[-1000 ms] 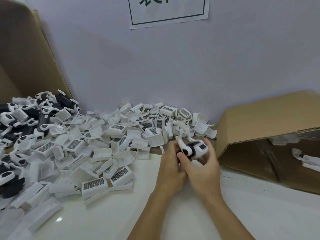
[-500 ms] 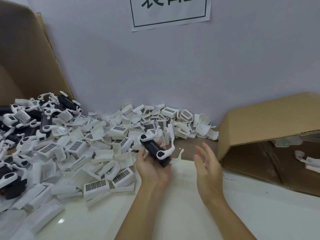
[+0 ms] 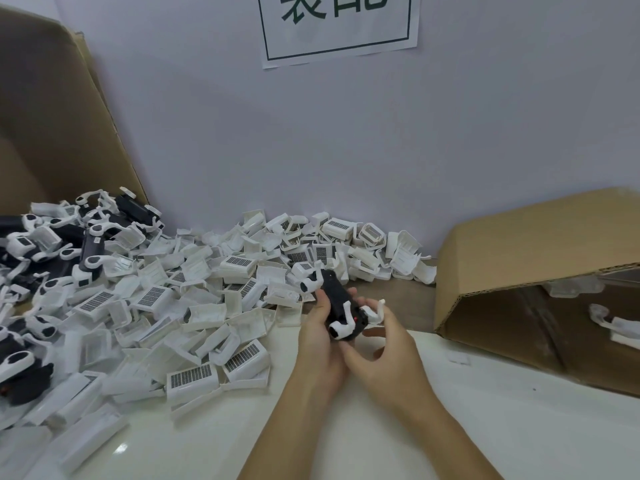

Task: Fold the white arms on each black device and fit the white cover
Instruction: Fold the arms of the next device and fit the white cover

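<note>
Left edge: cardboard flap (image 3: pixel 52 109) behind a mixed heap of black devices (image 3: pixel 52 244), partly cut off; white covers (image 3: pixel 214 292) piled mid-frame, too many to count. Centre: left hand (image 3: pixel 320 344) grips 1 black device (image 3: pixel 341 306), white arms (image 3: pixel 341 325) still out; right hand (image 3: pixel 388 351) fingers curled at its near end, contact unclear. Right: tipped cardboard box (image 3: pixel 519 251) w/ approx. 2 white pieces (image 3: pixel 616 323), cut off.

The slim black plastic device (image 3: pixel 337 301) I'm holding lies along my left palm, tilted away from me, with its curved white plastic arms (image 3: pixel 341 325) sticking out at both ends, not folded flat. A broad heap of boxy white plastic covers with dark grilles (image 3: pixel 194 306) lies on the tabletop to its left.
</note>
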The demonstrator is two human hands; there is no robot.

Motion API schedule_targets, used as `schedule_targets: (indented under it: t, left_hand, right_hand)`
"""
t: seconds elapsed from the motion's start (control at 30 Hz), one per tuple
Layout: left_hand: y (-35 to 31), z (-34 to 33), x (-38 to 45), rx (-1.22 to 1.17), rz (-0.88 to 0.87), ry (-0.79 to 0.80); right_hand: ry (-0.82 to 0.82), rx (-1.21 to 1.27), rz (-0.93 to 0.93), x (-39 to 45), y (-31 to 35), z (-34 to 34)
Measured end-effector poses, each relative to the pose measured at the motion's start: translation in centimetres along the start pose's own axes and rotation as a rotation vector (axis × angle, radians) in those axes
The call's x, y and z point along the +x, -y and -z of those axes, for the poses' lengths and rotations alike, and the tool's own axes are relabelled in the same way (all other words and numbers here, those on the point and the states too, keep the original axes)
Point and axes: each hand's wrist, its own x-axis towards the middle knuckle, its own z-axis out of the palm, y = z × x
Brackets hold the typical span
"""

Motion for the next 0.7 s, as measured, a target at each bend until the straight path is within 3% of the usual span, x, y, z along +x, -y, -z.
schedule_targets:
  t: [0.17,0.4,0.7]
  left_hand:
    - [0.7,-0.2,-0.2,0.091,0.025,0.053]
    - [0.9,-0.2,-0.3,0.116,-0.006,0.062]
    - [-0.1,0.7,0.2,0.1,-0.079,0.007]
  right_hand:
    - [-0.18,-0.01,-0.028,0.3,0.1,0.0]
    - [-0.263,-0.066,0.018,0.3,-0.1,0.3]
    - [-0.097,-0.005,-0.008,0.3,-0.3,0.0]
